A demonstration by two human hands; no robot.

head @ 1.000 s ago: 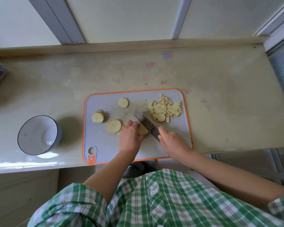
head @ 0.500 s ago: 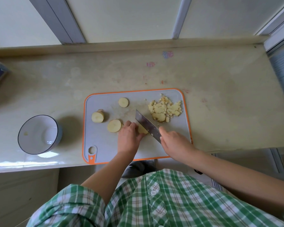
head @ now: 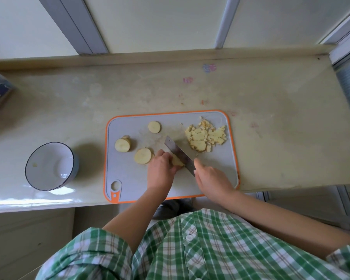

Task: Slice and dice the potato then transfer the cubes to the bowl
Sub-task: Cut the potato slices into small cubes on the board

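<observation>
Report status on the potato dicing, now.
Left hand holds potato piece; right hand grips knife, blade against it. Three slices uncut, diced pile on board, bowl nearly empty. Nothing blocks the bowl.

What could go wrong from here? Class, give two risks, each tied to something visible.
1. The left hand holds a potato piece right against the knife; a slip might cut that hand.
2. The diced pile lies close to the right rim of the cutting board; cubes might spill onto the counter.

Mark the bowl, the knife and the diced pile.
bowl [head: 49, 158]: head view, bare inner wall.
knife [head: 178, 154]: head view, middle of the blade.
diced pile [head: 205, 136]: head view, centre of the heap.
</observation>
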